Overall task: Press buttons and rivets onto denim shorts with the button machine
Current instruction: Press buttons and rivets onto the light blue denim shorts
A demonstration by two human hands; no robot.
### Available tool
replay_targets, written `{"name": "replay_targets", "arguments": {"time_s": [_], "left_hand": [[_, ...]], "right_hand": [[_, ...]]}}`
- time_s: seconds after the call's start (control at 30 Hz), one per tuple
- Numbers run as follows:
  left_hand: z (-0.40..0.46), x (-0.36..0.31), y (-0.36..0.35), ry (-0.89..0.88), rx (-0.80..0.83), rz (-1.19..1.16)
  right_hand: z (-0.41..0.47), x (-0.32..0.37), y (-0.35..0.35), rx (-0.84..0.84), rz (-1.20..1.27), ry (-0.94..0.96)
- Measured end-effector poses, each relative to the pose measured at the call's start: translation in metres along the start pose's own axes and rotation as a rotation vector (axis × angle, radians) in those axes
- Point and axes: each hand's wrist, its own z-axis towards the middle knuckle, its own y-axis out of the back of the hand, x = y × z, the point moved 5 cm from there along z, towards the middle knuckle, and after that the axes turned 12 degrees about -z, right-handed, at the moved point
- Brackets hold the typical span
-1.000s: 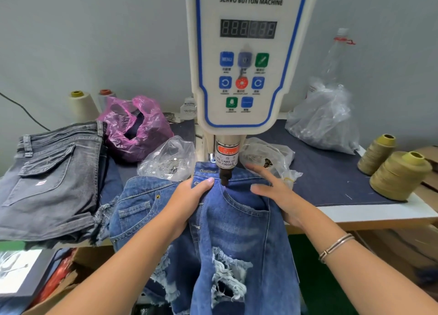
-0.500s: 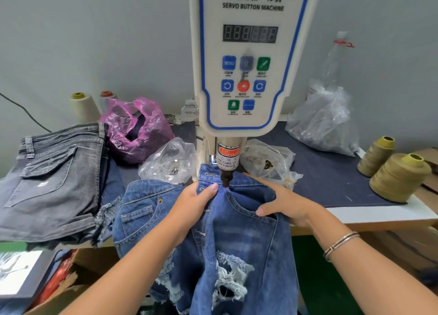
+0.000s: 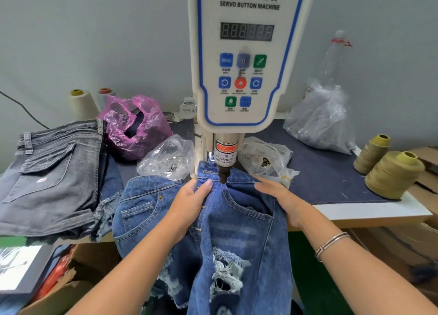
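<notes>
Blue ripped denim shorts (image 3: pixel 237 220) are held with the waistband under the dark punch (image 3: pixel 223 177) of the white servo button machine (image 3: pixel 246 54). The fly edge is pinched by the left hand (image 3: pixel 189 205); the right hand (image 3: pixel 282 196) is laid flat, fingers straight, on the pocket side. Small metal pieces are seen in a clear plastic bag (image 3: pixel 166 160) left of the punch. Something dark is held in a pink plastic bag (image 3: pixel 137 125), its contents not identifiable.
</notes>
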Motion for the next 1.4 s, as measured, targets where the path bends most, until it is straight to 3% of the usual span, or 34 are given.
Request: {"name": "replay_targets", "arguments": {"time_s": [0.13,0.27,1.4], "left_hand": [[-0.002,0.001,-0.001,-0.026,0.001,0.026],[-0.002,0.000,-0.001,-0.049,-0.006,0.033],[-0.003,0.003,0.001,-0.063,0.016,-0.060]], "right_hand": [[0.003,-0.002,0.000,-0.260,-0.038,-0.018],[0.004,0.002,-0.005,-0.358,-0.068,0.045],[0.009,0.001,-0.007,-0.336,-0.059,0.024]]}}
